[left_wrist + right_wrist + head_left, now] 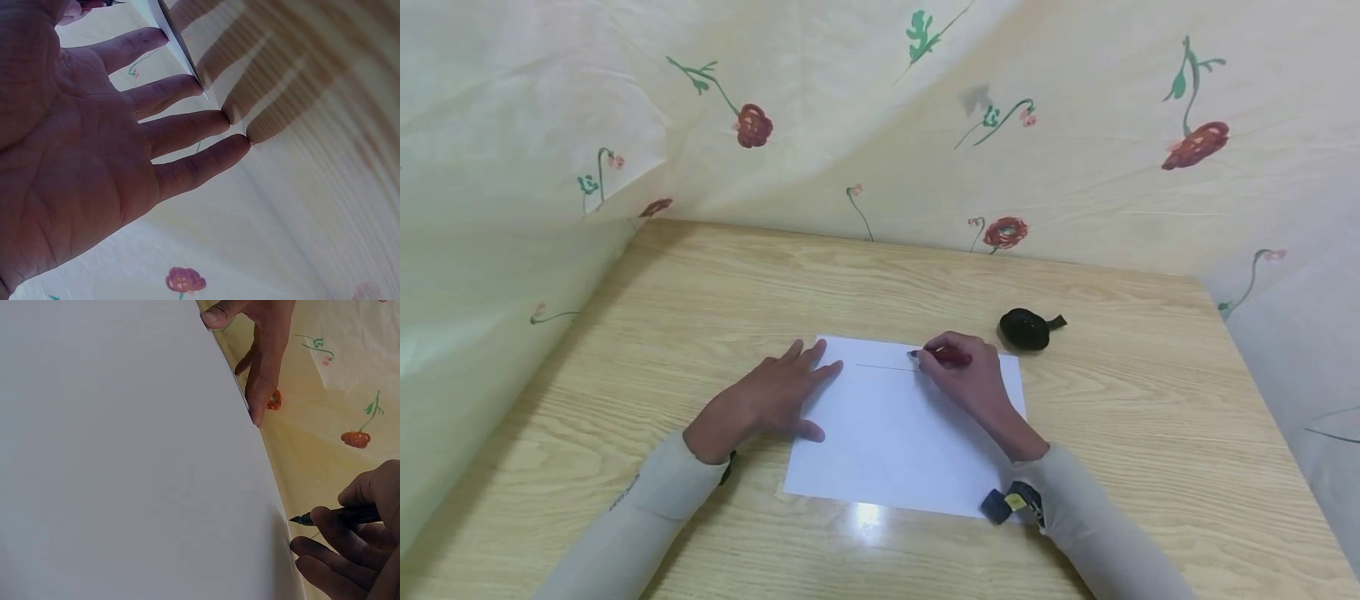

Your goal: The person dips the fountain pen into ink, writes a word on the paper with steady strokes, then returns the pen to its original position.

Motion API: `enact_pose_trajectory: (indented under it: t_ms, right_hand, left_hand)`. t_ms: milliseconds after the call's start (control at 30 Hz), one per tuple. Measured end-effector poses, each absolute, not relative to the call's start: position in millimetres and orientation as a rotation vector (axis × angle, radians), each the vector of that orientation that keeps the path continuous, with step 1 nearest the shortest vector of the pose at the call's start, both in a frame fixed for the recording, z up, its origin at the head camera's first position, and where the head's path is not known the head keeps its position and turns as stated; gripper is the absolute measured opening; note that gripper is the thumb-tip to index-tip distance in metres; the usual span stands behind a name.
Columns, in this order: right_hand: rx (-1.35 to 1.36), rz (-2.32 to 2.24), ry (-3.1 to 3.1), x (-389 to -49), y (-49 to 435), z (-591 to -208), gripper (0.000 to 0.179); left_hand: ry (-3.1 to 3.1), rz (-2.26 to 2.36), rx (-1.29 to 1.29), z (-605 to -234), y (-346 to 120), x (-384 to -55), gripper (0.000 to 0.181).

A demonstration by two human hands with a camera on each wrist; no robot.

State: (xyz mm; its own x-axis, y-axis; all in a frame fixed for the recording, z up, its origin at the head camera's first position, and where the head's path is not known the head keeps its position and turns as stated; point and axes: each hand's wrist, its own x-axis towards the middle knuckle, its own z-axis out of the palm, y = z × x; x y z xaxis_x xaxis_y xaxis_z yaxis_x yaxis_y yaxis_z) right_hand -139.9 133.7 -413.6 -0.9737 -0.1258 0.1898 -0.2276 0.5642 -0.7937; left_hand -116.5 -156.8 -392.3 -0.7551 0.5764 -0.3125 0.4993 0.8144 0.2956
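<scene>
On the pale wooden table, a sheet of white paper lies flat under your two hands. Your left hand rests across its left edge with the fingers straight and spread apart. Your right hand pinches a dark red pen, fingers curled around it, near the far edge of the paper. One thin line runs along that side, just nearer to you than the pen's tip. You seem to be drawing. To do that well, I think you should press down with your left fingertips so the sheet cannot slide. Hold the pen softly, and pull it in one slow, smooth go, so the mark does not wobble. Try not to rub your right hand over the line, as wet ink might smear.

Your right hand hides part of the paper, and maybe the line's right end too. I cannot tell if the pen's tip touches the sheet or floats just over it. The gadget on your right wrist partly covers the paper's near right corner. A black thing sits beyond your right hand, but I cannot make out what it is.
</scene>
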Motion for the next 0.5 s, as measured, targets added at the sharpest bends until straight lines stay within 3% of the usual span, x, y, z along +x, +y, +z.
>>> enact_pose_trajectory:
  t_ms: [500]
  right_hand:
    - [0.319,1.356,-2.701,-140.6,135.0,-416.7,0.008]
  left_hand:
    - [2.624,0.25,0.846,-394.1,-157.8,-117.3,0.096]
